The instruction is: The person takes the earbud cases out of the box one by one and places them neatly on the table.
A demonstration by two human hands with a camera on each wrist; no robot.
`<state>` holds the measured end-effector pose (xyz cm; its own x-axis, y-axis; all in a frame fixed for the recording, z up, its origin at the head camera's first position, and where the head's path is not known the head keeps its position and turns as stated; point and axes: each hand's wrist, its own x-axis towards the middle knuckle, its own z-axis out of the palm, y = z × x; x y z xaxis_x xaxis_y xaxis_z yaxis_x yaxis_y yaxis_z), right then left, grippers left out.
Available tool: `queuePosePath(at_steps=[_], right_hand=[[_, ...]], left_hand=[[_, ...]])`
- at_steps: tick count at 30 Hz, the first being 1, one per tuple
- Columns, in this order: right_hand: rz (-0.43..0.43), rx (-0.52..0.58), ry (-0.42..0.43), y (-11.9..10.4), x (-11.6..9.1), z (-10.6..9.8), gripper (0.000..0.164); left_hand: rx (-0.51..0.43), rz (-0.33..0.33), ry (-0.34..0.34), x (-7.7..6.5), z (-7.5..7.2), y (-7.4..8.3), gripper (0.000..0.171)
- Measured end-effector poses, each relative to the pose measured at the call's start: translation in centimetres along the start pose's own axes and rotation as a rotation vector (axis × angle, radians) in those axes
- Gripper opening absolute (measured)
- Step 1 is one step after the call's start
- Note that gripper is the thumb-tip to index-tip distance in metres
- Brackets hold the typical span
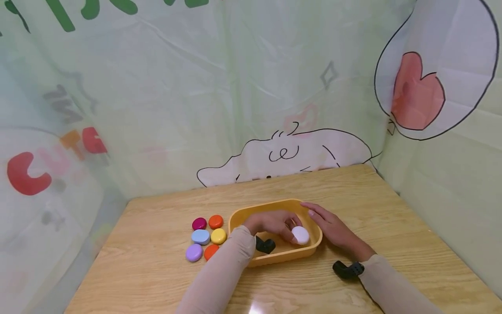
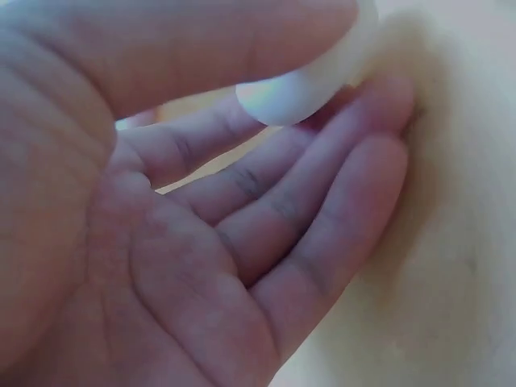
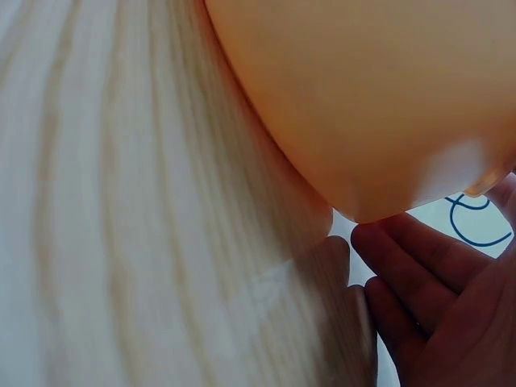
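My left hand [image 1: 276, 224] reaches into a yellow oblong basket [image 1: 270, 261] and pinches a smooth, rounded white piece [image 1: 300, 235] near the basket's right end. In the left wrist view, the thumb lies over the white piece [image 2: 294, 93], with the index finger on its other side and the other fingers bent loosely below. My right hand [image 1: 333, 226] rests against the basket's right end. In the right wrist view, its fingers [image 3: 423, 270] are fairly straight and touch the basket's outer wall [image 3: 363, 105].
Left of the basket, several rounded pieces lie on the wooden table [image 1: 157, 257], among them magenta [image 1: 199, 223], orange [image 1: 215, 221], light blue [image 1: 201, 237], yellow [image 1: 218, 236] and purple [image 1: 194, 252]. Black wrist devices show at both cuffs. A printed curtain [image 1: 176, 96] hangs behind the table.
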<state>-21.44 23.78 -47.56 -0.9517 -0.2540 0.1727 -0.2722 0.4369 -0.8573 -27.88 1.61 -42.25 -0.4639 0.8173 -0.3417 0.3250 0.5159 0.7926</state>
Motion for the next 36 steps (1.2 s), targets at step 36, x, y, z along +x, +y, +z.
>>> queuePosePath(at_steps=[36], right_hand=[[0.018, 0.001, -0.018, 0.3, 0.2, 0.0, 0.047]], left_hand=[[-0.327, 0.099, 0.227, -7.2, -1.9, -2.2, 0.04]])
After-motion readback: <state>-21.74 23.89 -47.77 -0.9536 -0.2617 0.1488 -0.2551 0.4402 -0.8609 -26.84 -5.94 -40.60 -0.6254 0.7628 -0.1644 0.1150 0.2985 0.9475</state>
